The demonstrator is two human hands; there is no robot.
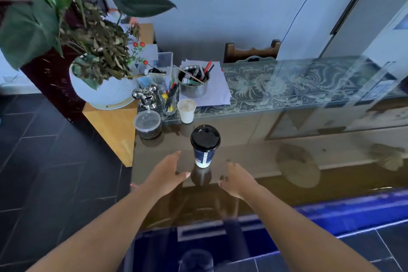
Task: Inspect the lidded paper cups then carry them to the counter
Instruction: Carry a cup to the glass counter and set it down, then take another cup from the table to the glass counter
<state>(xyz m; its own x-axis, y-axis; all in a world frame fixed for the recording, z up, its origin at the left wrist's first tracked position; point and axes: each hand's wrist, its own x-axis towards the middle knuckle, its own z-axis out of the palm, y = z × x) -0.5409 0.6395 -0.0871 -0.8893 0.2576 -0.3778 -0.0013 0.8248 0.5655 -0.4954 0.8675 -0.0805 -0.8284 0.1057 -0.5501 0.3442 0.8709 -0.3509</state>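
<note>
A blue and white paper cup with a black lid (205, 146) stands upright on the glossy brown glass-topped counter (254, 157). My left hand (167, 174) hovers just left of and nearer than the cup, fingers spread, holding nothing. My right hand (236, 179) is just right of the cup, fingers loosely apart, also empty. Neither hand touches the cup. A small white paper cup without a lid (186, 110) stands farther back.
Behind the cup are a clear-lidded round container (147, 124), a chrome figurine (146, 96), a glass of pens (170, 101), a metal pot of pens (193, 81) on papers, and a white planter (103, 93) with leaves. A dark tiled floor lies left.
</note>
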